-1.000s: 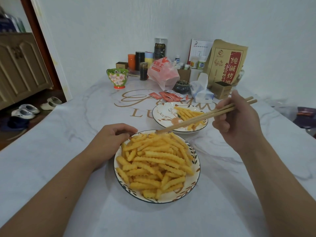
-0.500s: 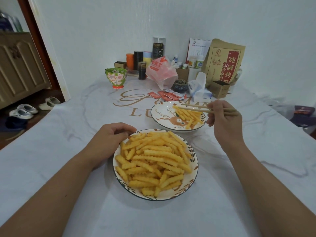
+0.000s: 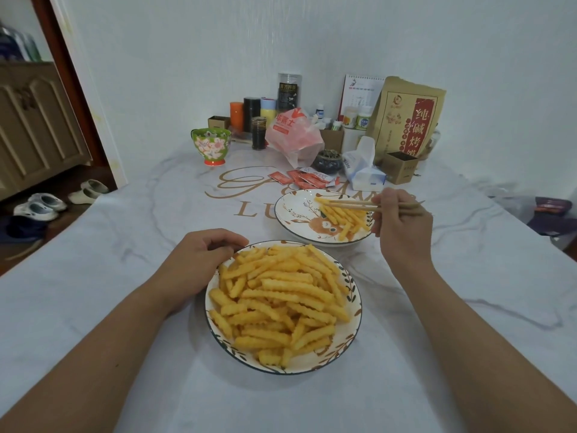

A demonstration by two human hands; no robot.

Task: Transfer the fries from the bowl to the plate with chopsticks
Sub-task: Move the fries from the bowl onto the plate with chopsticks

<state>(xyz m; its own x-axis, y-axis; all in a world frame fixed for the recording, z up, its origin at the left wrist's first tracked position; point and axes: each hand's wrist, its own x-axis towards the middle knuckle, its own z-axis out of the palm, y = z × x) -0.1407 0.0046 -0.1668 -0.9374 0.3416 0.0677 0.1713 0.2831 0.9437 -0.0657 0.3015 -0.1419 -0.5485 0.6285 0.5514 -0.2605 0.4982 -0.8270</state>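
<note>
A leaf-rimmed white bowl [image 3: 351,345] heaped with crinkle-cut fries [image 3: 281,295] stands in front of me. My left hand [image 3: 199,264] rests against its left rim, fingers curled on the edge. Behind it stands a white plate [image 3: 288,210] with a deer drawing, carrying several fries [image 3: 346,218] on its right half. My right hand [image 3: 402,226] hovers at the plate's right edge, gripping wooden chopsticks [image 3: 352,205] that point left over the plate. Their tips lie at a fry [image 3: 321,200] on the far side; whether they pinch it is unclear.
The marble-patterned table [image 3: 125,276] holds clutter along the back wall: a floral cup [image 3: 211,146], a pink plastic bag [image 3: 293,137], red sauce packets [image 3: 307,179], a tissue pack [image 3: 363,170], a brown paper bag [image 3: 406,117], jars. Shoes [image 3: 40,206] lie on the floor at left.
My right hand has carried the chopsticks from above the bowl's far rim to over the plate, then lowered slightly. The left hand stays on the bowl.
</note>
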